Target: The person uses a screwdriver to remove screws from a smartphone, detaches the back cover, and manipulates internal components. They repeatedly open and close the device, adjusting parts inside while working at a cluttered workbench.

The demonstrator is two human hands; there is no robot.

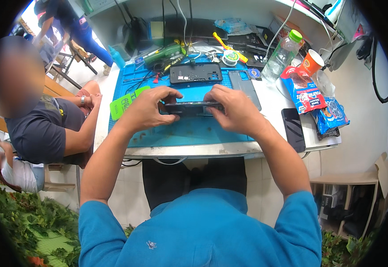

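A dark smartphone, seen nearly edge-on, is held level above the blue work mat. My left hand grips its left end, thumb below and fingers above. At the right end my right hand pinches it the same way. The phone's flat faces are mostly out of sight. Just beyond it on the mat lies a black phone housing with a camera cut-out. A grey phone back panel rests behind my right hand. Left of my left hand are bright green cards.
Farther back are a solder spool, a yellow-handled tool, cables and a green bottle-like tool. A clear bottle, orange cup, snack packets and black phone occupy the right. A person sits at left.
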